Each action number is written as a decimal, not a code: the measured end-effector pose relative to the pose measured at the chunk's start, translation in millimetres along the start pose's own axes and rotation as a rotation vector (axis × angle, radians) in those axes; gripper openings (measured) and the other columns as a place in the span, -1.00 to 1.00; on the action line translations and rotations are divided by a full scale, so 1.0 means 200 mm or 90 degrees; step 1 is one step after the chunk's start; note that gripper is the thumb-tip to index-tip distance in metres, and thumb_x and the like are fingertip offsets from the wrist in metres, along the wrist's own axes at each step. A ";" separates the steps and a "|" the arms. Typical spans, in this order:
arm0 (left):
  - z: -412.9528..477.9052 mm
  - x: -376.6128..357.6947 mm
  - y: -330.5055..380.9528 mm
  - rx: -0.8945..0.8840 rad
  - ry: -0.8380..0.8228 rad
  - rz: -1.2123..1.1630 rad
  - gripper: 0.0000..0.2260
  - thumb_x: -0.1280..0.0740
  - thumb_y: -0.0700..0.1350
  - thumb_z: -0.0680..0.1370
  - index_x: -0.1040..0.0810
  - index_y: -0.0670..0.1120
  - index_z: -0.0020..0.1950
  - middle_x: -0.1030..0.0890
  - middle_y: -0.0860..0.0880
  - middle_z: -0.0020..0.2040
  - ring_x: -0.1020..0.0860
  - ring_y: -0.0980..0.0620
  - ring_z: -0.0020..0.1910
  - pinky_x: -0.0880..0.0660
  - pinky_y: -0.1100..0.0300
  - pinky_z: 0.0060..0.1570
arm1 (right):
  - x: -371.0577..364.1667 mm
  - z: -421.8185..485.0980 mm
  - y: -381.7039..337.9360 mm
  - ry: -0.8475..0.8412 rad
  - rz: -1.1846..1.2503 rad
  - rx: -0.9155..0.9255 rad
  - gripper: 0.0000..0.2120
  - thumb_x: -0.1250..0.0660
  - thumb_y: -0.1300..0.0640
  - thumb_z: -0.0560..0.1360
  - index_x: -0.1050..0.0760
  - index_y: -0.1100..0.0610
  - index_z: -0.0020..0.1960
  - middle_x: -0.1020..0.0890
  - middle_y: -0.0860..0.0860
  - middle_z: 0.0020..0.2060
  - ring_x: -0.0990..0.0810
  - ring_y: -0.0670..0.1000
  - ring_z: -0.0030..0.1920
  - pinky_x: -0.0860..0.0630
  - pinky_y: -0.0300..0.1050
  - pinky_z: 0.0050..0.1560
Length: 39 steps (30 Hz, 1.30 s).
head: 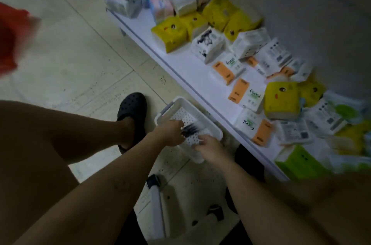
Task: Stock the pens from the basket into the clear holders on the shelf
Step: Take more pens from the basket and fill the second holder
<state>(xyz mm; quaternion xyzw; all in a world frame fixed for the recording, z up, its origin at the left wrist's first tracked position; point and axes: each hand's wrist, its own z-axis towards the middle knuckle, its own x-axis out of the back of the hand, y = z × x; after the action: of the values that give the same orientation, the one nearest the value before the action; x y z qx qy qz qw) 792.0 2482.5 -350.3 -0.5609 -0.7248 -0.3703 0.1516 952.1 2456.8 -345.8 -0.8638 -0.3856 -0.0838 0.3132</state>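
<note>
White low shelf [180,68], loaded with tissue packs [281,100], runs just beyond the basket; no clear holders in view. Perforated white basket [212,124] sits on the floor. Both hands are inside the basket. Left hand [170,133], at the basket's side away from the shelf, has fingers curled round a bundle of pens [191,129]. Right hand [208,147], at the basket's near end, fingers bent; blur hides any hold. Pens: long axis runs from the left hand toward the basket's shelf-side wall. Dark, slim, slightly fanned, motion-smeared.
</note>
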 end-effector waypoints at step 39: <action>0.74 -0.50 -0.18 -0.011 0.005 -0.143 -0.75 -0.28 -0.08 0.57 -0.58 -0.09 0.21 -0.34 -0.17 0.27 -0.43 -0.15 0.15 -0.46 0.05 0.14 | -0.20 0.87 0.10 0.055 0.360 -0.291 -0.76 -0.35 0.20 0.48 -0.61 0.14 0.13 -0.64 0.07 0.04 -0.57 0.04 0.02 -0.53 -0.10 -0.01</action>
<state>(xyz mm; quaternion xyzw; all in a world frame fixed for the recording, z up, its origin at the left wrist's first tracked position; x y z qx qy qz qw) 819.6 2513.5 -529.0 -0.4761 -0.7790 -0.3936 0.1073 923.2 2528.3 -508.9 -0.9796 -0.0896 -0.1146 0.1386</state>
